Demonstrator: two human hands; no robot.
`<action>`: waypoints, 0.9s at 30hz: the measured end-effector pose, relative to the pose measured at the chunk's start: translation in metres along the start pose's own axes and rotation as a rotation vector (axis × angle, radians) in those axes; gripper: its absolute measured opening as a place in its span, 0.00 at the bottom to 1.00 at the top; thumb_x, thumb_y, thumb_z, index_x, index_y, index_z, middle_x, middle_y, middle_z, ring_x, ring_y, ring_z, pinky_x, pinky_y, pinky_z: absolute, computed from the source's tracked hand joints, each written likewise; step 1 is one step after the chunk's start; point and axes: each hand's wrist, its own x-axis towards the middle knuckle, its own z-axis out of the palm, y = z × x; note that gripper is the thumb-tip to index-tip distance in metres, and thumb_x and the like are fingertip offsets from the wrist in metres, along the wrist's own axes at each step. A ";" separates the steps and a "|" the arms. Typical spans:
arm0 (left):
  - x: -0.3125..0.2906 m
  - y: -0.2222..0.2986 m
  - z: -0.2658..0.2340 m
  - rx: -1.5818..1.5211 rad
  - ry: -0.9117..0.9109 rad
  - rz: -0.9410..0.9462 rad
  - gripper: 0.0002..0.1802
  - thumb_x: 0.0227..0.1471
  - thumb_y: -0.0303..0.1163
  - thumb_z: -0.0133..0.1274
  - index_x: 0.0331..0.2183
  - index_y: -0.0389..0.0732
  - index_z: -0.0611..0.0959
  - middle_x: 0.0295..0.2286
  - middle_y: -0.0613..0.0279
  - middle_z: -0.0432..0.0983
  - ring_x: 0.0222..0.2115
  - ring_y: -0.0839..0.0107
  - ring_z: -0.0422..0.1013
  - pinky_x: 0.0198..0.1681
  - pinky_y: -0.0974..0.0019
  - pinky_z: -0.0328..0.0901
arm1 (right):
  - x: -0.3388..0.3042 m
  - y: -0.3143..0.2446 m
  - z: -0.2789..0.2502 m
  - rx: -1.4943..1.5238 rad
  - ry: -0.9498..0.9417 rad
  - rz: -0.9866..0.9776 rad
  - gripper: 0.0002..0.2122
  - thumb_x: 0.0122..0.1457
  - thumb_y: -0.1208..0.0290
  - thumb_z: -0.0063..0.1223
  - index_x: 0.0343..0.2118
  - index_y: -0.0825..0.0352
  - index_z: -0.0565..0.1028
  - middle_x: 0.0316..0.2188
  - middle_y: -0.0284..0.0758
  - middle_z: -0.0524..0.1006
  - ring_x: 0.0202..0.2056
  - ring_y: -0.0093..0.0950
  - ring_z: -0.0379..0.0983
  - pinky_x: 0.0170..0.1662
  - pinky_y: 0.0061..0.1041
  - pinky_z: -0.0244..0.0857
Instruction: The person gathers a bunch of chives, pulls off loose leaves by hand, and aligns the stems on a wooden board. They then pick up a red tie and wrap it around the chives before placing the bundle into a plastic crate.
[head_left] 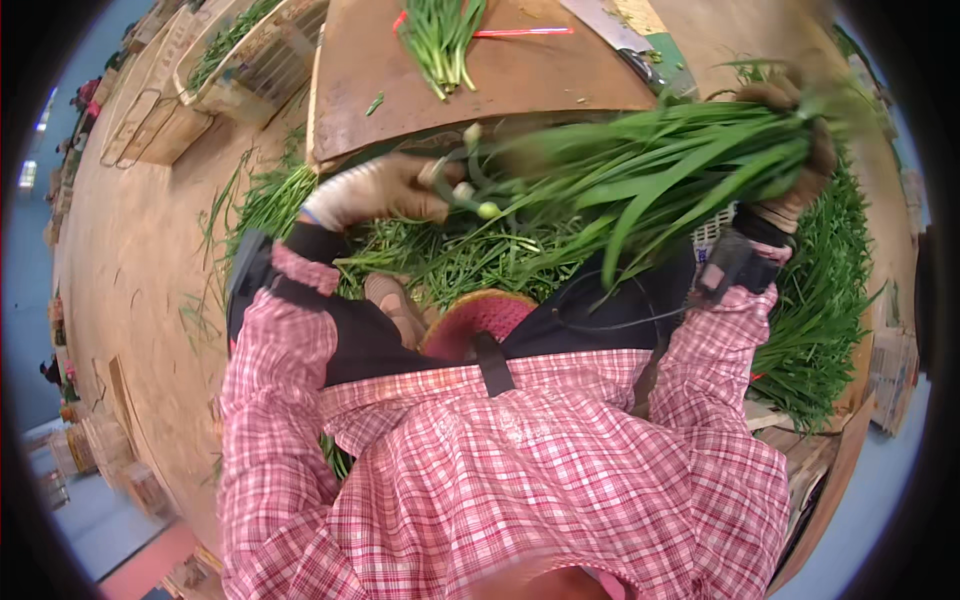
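Observation:
My right hand (pixel 800 150), in a soiled glove, is closed around the gathered end of a bunch of long, flat green leaves (pixel 660 160). The leaves fan leftward above my lap, some drooping toward my knee. At the left, my left hand (pixel 395 190) wears a pale glove and has its fingers curled against a curved pale-green stalk (pixel 450 180). Small round pale tips show beside it, one of them (pixel 487 210) yellow-green. Motion blurs this spot, so the exact grip is hard to make out. Below both hands lies a heap of loose greens (pixel 450 255).
Ahead stands a brown board table (pixel 560 75) carrying a smaller bunch of greens (pixel 440 45), a red stick (pixel 520 32) and a grey flat piece (pixel 610 30). A crate (pixel 265 75) of greens is far left; a large leafy pile (pixel 820 320) lies right. A pink round pad (pixel 480 322) sits between my legs.

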 end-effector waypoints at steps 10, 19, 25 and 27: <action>0.100 0.078 0.034 0.027 0.098 0.621 0.39 0.41 0.42 0.56 0.54 0.36 0.67 0.45 0.50 0.71 0.48 0.59 0.68 0.52 0.61 0.62 | -0.016 0.116 0.031 -0.065 0.357 0.085 0.16 0.50 0.64 0.60 0.36 0.72 0.74 0.31 0.42 0.79 0.33 0.35 0.78 0.38 0.33 0.74; -0.021 0.170 0.036 -0.095 0.111 -0.169 0.44 0.39 0.21 0.59 0.60 0.38 0.62 0.45 0.60 0.74 0.46 0.74 0.68 0.50 0.70 0.63 | -0.061 0.168 0.031 0.275 0.434 0.088 0.22 0.51 0.61 0.64 0.47 0.62 0.71 0.43 0.34 0.76 0.44 0.33 0.74 0.50 0.39 0.70; -0.096 0.140 0.001 0.643 0.349 -0.043 0.43 0.43 0.16 0.55 0.61 0.41 0.61 0.48 0.51 0.74 0.50 0.70 0.69 0.52 0.67 0.63 | -0.074 0.126 0.015 -0.669 0.808 0.084 0.13 0.60 0.64 0.54 0.44 0.66 0.73 0.35 0.33 0.76 0.34 0.23 0.73 0.36 0.20 0.68; -0.106 0.140 0.013 0.643 0.393 -0.201 0.40 0.46 0.22 0.57 0.61 0.43 0.63 0.41 0.47 0.78 0.41 0.69 0.75 0.45 0.68 0.67 | -0.064 0.136 0.036 -1.026 0.641 0.196 0.10 0.58 0.66 0.57 0.37 0.67 0.77 0.29 0.31 0.76 0.30 0.21 0.71 0.33 0.19 0.65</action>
